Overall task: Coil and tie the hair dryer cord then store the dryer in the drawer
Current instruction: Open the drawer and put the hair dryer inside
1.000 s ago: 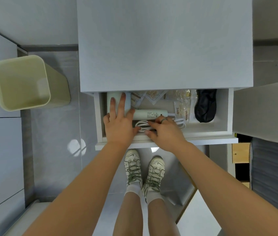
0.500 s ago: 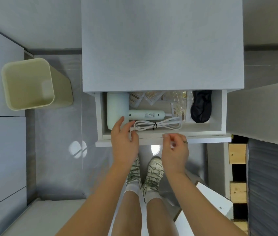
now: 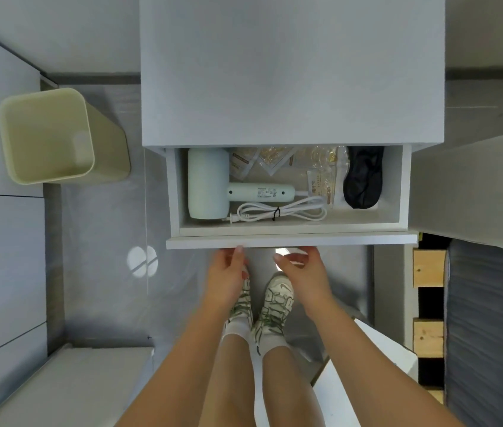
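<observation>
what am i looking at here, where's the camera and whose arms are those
There is no machine here: a person wears a camera on the head, so the one picture looks straight down past their arms to their shoes. The left hand and right hand hold nothing, fingers relaxed, at the front edge of an open drawer. Inside lies a pale dryer with its white cord coiled and tied beside it, plus some packets and a black cloth. A bin stands on the floor to the left.
</observation>
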